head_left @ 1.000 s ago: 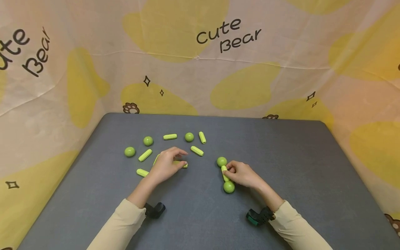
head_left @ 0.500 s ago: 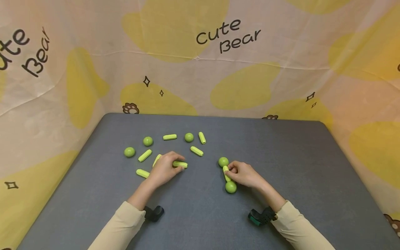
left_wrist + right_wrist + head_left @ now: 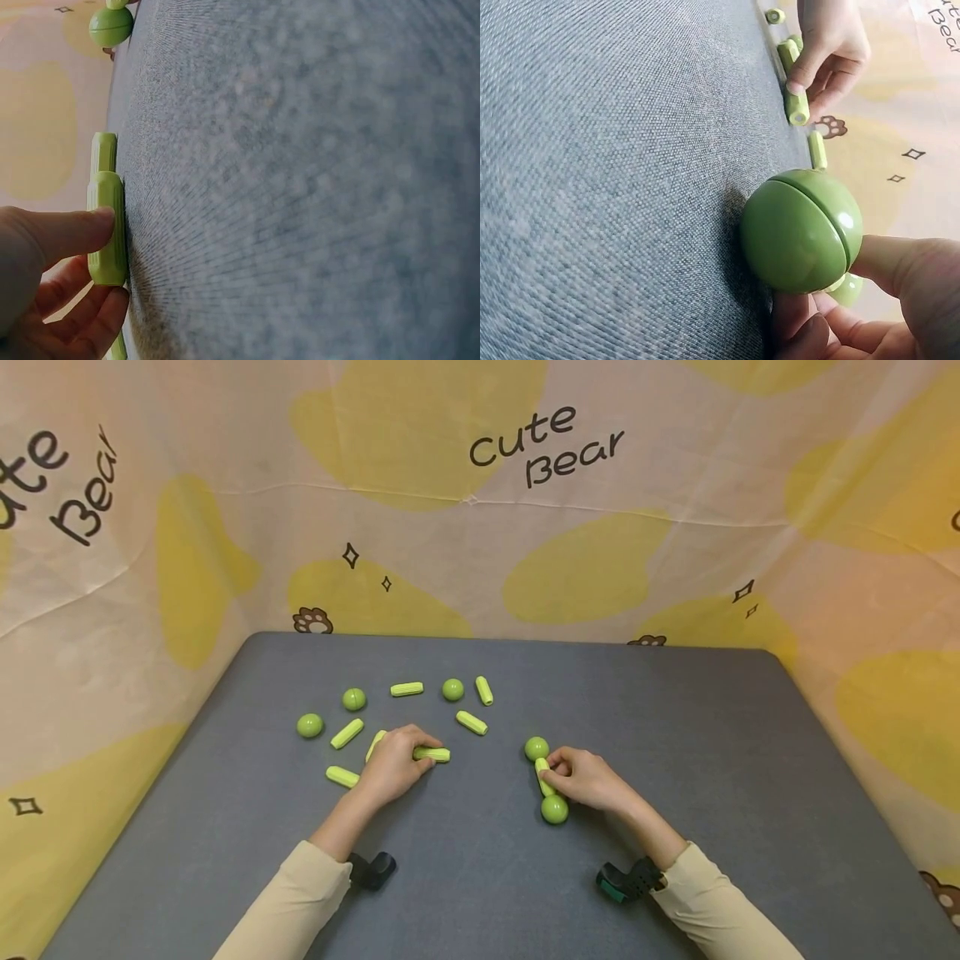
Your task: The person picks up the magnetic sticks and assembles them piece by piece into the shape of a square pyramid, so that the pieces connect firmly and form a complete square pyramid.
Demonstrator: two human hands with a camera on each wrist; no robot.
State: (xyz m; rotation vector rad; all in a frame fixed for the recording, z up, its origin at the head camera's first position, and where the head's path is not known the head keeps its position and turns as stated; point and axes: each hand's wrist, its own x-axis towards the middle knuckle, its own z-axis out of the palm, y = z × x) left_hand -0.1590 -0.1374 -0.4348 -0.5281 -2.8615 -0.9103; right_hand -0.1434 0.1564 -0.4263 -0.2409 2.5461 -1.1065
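Note:
My left hand (image 3: 393, 768) pinches a light green ridged rod (image 3: 435, 754) between thumb and fingers, low over the table. The left wrist view shows the thumb pressed on the side of this rod (image 3: 107, 259). On the right, my right hand (image 3: 587, 777) holds another such rod (image 3: 543, 777) by its middle. A glossy green ball (image 3: 536, 748) sits at that rod's far end and a second ball (image 3: 554, 810) at its near end. In the right wrist view the near ball (image 3: 802, 232), with a seam around it, hides most of the held rod.
Beyond and left of my left hand lie several loose rods, among them one at the lower left (image 3: 342, 777) and one farther right (image 3: 472, 722). Three loose balls are there too, such as the leftmost ball (image 3: 310, 725). A patterned cloth (image 3: 585, 568) stands behind the grey table (image 3: 675, 718).
My left hand's spread fingers have come down and taken hold of the rod under them. The right hand has shifted slightly right together with its rod and two balls.

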